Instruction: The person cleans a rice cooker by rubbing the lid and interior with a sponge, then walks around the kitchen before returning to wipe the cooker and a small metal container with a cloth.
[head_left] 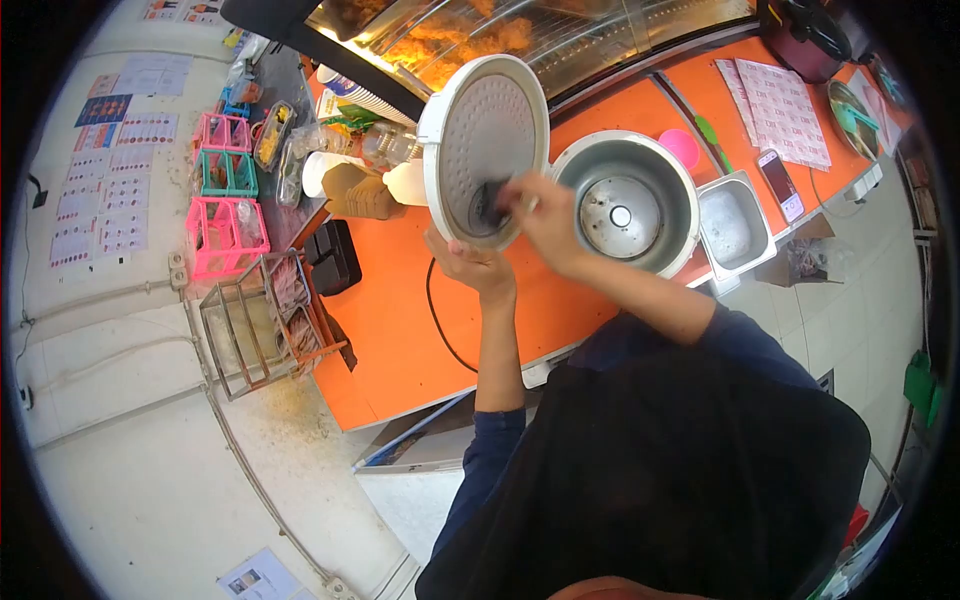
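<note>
My left hand (pixel 474 268) grips the lower rim of a round white rice cooker lid (pixel 488 125), which is tilted up with its dimpled grey inner side facing me. Pressed against the lower part of that inner side is a dark cloth (pixel 487 205), held in my right hand (pixel 545 215), which is slightly blurred. Just right of the lid stands the uncovered rice cooker (pixel 682 205), its round heating plate (pixel 622 217) showing at the bottom. Whether the lid is joined to the cooker cannot be made out.
A glass display case (pixel 590 50) with fried food stands behind the orange counter (pixel 400 330). To the right are a metal pan (pixel 735 225), a phone (pixel 780 185) and a pink cup (pixel 679 150). A black box (pixel 332 257), pink basket (pixel 228 236) and metal rack (pixel 245 325) sit left.
</note>
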